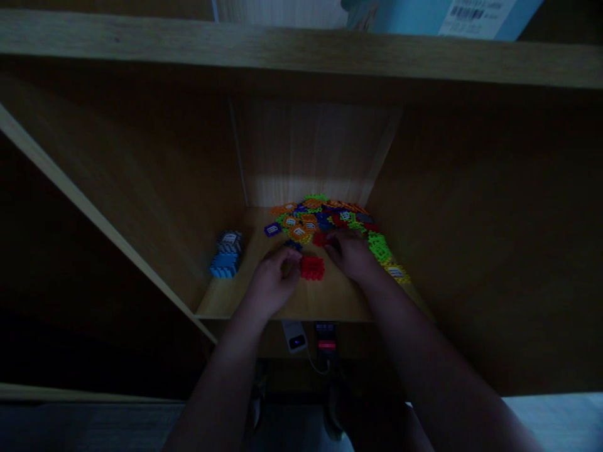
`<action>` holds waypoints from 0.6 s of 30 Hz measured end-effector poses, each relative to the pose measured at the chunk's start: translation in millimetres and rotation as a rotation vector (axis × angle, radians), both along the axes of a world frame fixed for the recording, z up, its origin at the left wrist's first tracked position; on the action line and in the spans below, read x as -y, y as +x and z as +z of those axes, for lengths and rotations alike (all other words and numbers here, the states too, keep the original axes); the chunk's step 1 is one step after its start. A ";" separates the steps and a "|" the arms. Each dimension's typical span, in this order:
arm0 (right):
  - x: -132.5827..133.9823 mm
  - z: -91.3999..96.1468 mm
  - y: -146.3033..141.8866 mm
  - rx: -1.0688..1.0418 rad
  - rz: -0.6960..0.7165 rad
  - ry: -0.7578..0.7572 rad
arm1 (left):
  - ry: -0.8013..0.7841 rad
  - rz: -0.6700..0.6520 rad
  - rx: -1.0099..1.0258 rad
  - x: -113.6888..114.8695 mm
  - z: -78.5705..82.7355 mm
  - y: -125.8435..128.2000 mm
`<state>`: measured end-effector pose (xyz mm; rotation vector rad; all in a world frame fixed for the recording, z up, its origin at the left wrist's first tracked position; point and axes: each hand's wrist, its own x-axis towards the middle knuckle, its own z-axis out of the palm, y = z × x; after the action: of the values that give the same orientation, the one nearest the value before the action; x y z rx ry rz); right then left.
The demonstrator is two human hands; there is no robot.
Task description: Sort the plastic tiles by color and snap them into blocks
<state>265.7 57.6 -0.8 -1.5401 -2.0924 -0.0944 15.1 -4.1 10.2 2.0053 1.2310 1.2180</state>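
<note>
Inside a dim wooden cubby, a red block made of interlocking toothed tiles (312,267) sits on the shelf floor (235,301). My left hand (272,281) is curled round its left side, fingers closed against it. My right hand (352,253) lies just behind and right of the block, fingers bent down onto a red tile (320,238) at the edge of a pile of loose coloured tiles (325,216). Whether the right hand actually grips that tile is hidden.
A blue block with a grey block behind it (226,256) stands by the left wall. Green and yellow tiles (387,257) trail along the right wall. A shelf board (301,50) runs overhead. Two small devices with lit displays (311,339) hang below the front edge.
</note>
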 end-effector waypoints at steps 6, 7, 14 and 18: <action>9.6 10.0 -0.1 -0.277 0.120 0.122 | 0.024 0.006 0.068 -2.0 -3.2 -0.3; 13.8 12.4 -2.0 -0.344 0.182 0.112 | 0.034 0.010 0.091 -1.8 -3.1 -0.2; 37.6 24.5 -21.0 -0.544 0.522 -0.138 | 0.118 -0.026 0.118 1.3 0.1 -0.9; 38.3 26.4 -23.8 -0.533 0.597 -0.129 | 0.165 -0.016 0.065 1.7 -0.7 -2.6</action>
<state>241.9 19.3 25.6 -0.8146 -2.0315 0.6064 12.5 -5.8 9.5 2.0688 1.1132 1.4061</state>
